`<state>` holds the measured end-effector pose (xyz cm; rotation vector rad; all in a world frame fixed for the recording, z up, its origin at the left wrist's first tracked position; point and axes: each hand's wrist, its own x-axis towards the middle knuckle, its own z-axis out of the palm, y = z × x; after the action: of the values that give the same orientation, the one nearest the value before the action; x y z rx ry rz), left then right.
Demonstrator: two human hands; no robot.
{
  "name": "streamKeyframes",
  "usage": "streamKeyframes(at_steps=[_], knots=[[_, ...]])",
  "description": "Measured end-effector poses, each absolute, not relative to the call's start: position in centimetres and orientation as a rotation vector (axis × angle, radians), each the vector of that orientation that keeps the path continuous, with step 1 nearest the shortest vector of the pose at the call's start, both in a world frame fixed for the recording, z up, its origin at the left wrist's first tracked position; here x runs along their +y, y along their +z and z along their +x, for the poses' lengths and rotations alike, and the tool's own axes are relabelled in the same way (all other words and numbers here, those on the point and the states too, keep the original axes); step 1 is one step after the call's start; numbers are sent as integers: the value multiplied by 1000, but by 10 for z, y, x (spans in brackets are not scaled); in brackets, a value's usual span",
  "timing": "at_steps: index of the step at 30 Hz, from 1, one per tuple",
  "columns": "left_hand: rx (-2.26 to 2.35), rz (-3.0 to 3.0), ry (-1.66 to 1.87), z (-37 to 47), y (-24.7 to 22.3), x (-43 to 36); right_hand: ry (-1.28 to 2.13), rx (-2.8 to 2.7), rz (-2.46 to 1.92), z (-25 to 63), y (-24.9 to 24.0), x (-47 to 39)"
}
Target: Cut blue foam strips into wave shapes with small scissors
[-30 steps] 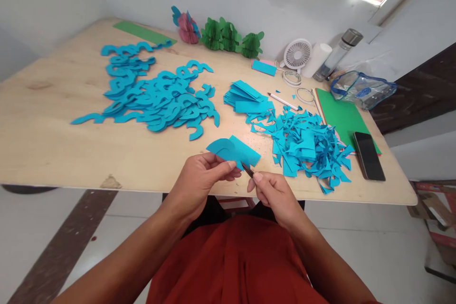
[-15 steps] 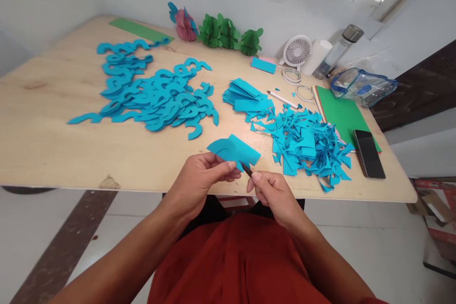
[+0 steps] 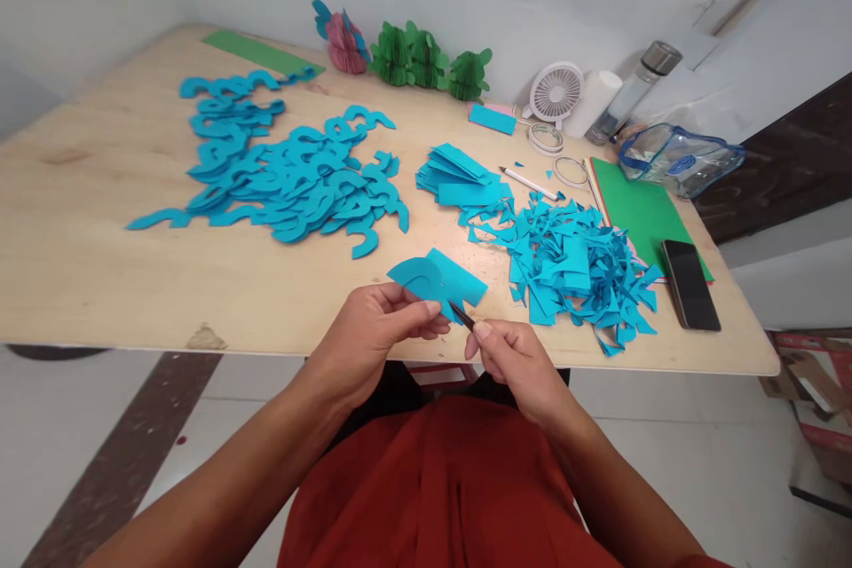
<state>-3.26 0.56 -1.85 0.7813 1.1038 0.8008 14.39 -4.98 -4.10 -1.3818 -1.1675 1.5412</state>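
Observation:
My left hand pinches a piece of blue paper over the table's front edge. A curved line shows on this piece, and its upper left side is rounded. In my right hand is a pair of dark scissors, closed round by the fingers; the handles are mostly hidden. The blades meet the paper's lower right edge, beside a small notch. Just behind the held piece, a blue paper rectangle shows, partly covered; whether it lies on the table or is held too, I cannot tell.
Curved blue cutouts lie heaped at left. Blue scraps pile up at right, below stacked blue strips. A phone, green sheets, a pen, a small fan and a bottle stand or lie beyond.
The scissors and my right hand have shifted very slightly to the right. My left hand keeps its grip on the blue paper, nearly unmoved. The camera view has tilted a little.

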Motion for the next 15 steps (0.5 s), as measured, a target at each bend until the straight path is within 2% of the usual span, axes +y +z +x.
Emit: streamKeyframes(at_steps=[15], knots=[[1110, 854, 756, -34, -15, 6, 1573, -1212, -1436, 146, -38, -48]])
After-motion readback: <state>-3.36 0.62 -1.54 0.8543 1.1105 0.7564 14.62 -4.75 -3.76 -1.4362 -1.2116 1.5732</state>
